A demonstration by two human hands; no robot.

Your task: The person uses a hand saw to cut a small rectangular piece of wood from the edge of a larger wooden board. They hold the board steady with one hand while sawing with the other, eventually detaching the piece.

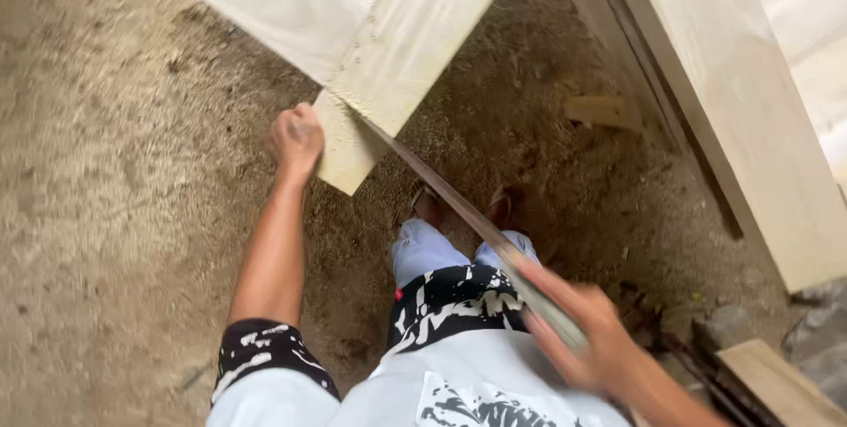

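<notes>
My left hand [296,138] grips the corner of a pale wooden board [353,140] that sticks out below a wider light plank [415,34]. My right hand [582,330] is closed around the handle end of a hand saw, and it looks blurred. The long saw blade [441,193] slants up to the left and meets the board at a cut line near the plank's lower edge. My legs in pale trousers and my feet [459,206] show below the board.
The ground [115,171] is dirt covered in sawdust. A large pale wood panel [750,101] leans at the right. A small wood offcut [604,111] lies on the ground, and stones and another plank [776,383] sit at the lower right.
</notes>
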